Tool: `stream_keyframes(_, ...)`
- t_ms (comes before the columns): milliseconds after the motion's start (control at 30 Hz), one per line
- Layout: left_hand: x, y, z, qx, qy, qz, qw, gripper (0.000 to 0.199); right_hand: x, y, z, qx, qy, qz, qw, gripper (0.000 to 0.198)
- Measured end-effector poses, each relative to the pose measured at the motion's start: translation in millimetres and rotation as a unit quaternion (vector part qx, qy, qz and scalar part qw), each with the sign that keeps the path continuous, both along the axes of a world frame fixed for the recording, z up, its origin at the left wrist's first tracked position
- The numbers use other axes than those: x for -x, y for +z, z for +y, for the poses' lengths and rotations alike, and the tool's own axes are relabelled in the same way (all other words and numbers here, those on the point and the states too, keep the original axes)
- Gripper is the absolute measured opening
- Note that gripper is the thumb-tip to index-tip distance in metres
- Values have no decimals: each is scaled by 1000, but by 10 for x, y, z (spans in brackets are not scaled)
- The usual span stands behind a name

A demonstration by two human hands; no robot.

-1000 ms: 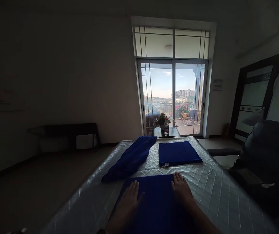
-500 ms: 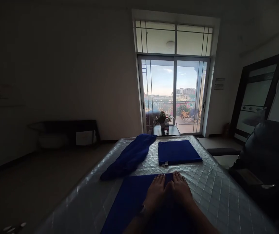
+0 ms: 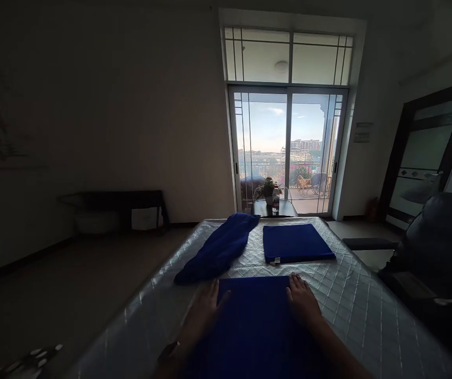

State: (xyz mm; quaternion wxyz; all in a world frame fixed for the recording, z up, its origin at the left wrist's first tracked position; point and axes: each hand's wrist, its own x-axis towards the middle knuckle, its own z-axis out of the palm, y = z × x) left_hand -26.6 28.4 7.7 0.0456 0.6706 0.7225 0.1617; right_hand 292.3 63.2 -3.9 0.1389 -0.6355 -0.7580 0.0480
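A blue cloth (image 3: 253, 321) lies flat at the near end of the table, its lower part running out of view. My left hand (image 3: 206, 305) rests at its left edge, fingers stretched forward and thumb apart over the fabric. On the right edge lies my right hand (image 3: 303, 299), also flat with the fingers extended. Beyond them a neatly folded blue cloth (image 3: 299, 242) with a small white tag sits to the right. A loose, bunched blue cloth (image 3: 220, 247) stretches diagonally to the left of it.
The table wears a shiny quilted silver cover (image 3: 360, 310). Past its far edge stand a small dark table (image 3: 263, 209), a potted plant (image 3: 268, 188) and a bottle (image 3: 275, 200). A dark chair (image 3: 442, 247) is at the right, and a low dark bench (image 3: 123, 200) by the left wall.
My left hand has moved left across the cloth, away from my right hand, to its left edge. The cloth's left side now lies further right. The view has shifted slightly.
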Motion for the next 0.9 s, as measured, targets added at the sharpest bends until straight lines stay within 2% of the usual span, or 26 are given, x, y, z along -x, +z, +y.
stream_keyframes(367, 73, -144, 93, -19, -17, -13, 1000, 93, 8, -11, 14, 1, 9, -37, 999, 63)
stream_keyframes(667, 72, -102, 52, -33, -22, 1, 999, 90, 72, 146, -83, 23, -3, -13, 1000, 62)
stream_keyframes(800, 69, -87, 40, -34, -21, -8, 999, 89, 70, 197, -119, 6, -13, -1, 1000, 62)
stream_keyframes(900, 68, -89, 30, -34, -19, -13, 999, 88, 51, 161, -162, -10, -14, 14, 1000, 62)
